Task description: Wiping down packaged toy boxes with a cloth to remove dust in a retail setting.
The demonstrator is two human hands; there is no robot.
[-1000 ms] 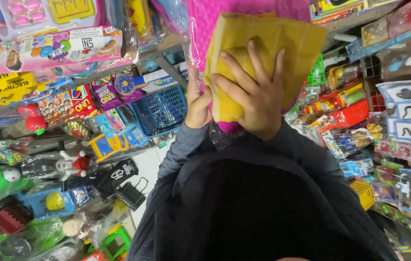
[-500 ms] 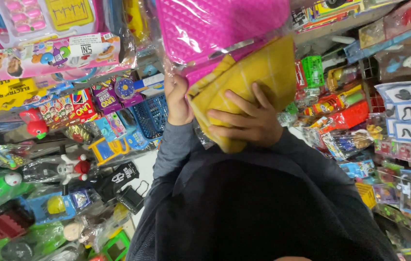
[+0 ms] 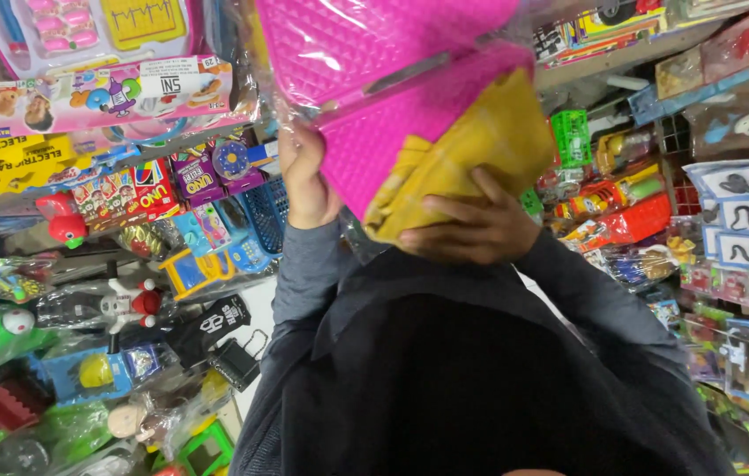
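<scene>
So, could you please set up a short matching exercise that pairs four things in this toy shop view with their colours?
Things:
1. Quilted bag in clear wrap, held up by the left hand
2. Folded bag under the right hand
3. Basket on the shelf behind the left hand
4. Small crate right of the folded bag

Colours:
A. green
B. pink
C. blue
D. yellow

Pairs: 1-B, 2-D, 3-C, 4-A
</scene>
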